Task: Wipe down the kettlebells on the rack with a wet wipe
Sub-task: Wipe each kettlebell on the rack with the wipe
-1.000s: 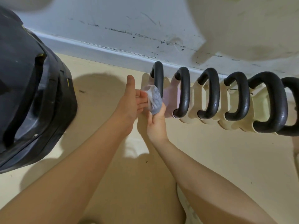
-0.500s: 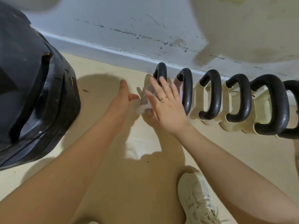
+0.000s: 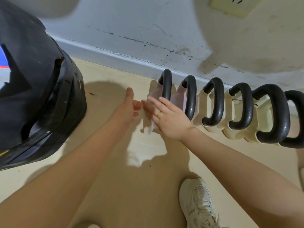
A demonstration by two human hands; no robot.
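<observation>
Several kettlebells with black handles stand in a row along the wall, from the leftmost pink one (image 3: pixel 165 84) to large cream ones (image 3: pixel 269 112) on the right. My right hand (image 3: pixel 169 117) lies flat with straight fingers against the side of the leftmost kettlebell, pressing the white wet wipe (image 3: pixel 150 129) under its palm; only a corner of the wipe shows. Just left of it, my left hand (image 3: pixel 127 109) is held open with thumb up, its fingertips close to my right fingers.
A big black bag or padded object (image 3: pixel 37 96) fills the left side. The grey wall and baseboard (image 3: pixel 125 58) run behind the kettlebells. My white sneaker (image 3: pixel 197 204) stands on the beige floor at the bottom right.
My right hand turned over from gripping the bunched wipe palm-up to pressing it flat, palm-down, on the kettlebell. My left hand let go of the wipe and opened.
</observation>
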